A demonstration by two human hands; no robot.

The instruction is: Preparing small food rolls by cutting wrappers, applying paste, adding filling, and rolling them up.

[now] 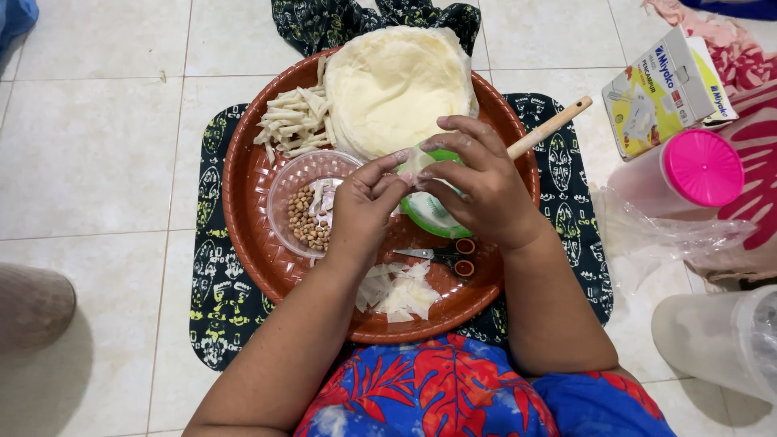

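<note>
A small white wrapper piece (pixel 414 166) is pinched between the fingertips of the left hand (pixel 364 212) and right hand (pixel 477 186), above the green bowl (pixel 429 212). The round wrapper stack (pixel 396 85) lies at twelve o'clock, equally near both hands.

A small pale, thin piece of dough wrapper (pixel 415 164) is pinched between the fingertips of both hands, held just above a green round plastic bowl (pixel 429 212) that sits on the brown round woven-look plastic tray (pixel 243 178).
</note>
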